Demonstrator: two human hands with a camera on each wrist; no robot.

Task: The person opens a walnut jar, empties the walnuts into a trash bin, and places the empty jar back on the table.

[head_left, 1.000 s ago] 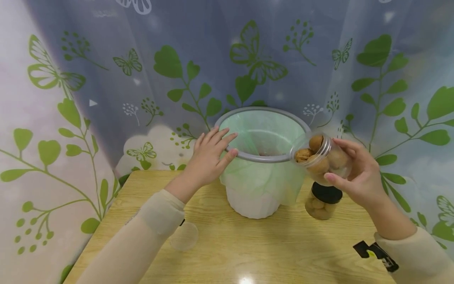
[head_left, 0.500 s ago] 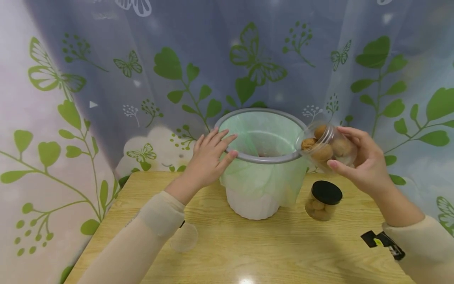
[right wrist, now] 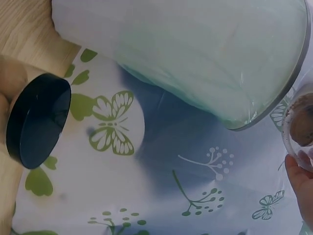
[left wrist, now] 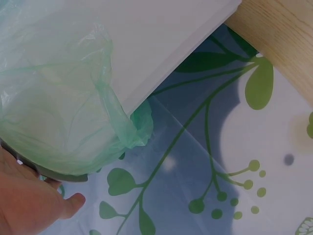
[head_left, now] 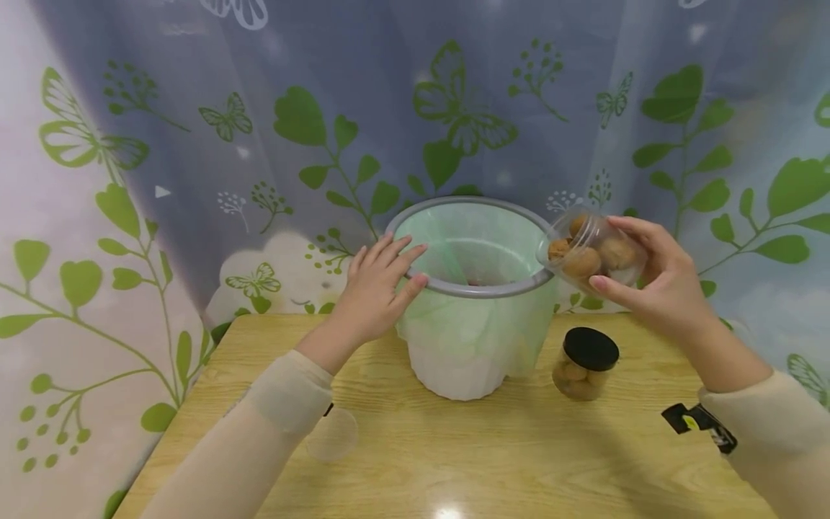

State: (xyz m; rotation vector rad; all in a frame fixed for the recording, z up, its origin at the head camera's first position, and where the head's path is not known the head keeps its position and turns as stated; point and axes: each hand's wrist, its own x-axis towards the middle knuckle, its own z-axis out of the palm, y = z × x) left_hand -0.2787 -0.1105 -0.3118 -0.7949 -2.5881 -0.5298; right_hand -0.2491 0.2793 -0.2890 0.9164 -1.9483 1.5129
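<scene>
At the far edge of the bench [head_left: 454,461], before a leaf-and-butterfly curtain [head_left: 194,144]: one white waste bin [head_left: 463,367], grey-rimmed, lined with a pale green bag [head_left: 480,245]. Left hand [head_left: 376,288]: fingers straight, laid flat on the bin's near-left rim, grasping nothing. Right hand [head_left: 655,285]: grip curled round an open clear jar of walnuts [head_left: 586,251], thumb beneath, fingers above. Jar held in the air, tipped on its side, mouth pointing left and just beside the bin's right rim; whether it touches the rim cannot be told. Walnuts visible at the mouth. On the bench, right of the bin and below the held jar: a second jar of walnuts [head_left: 586,364], upright, black lid on. Near the left sleeve: one clear round lid [head_left: 332,436], lying flat.
</scene>
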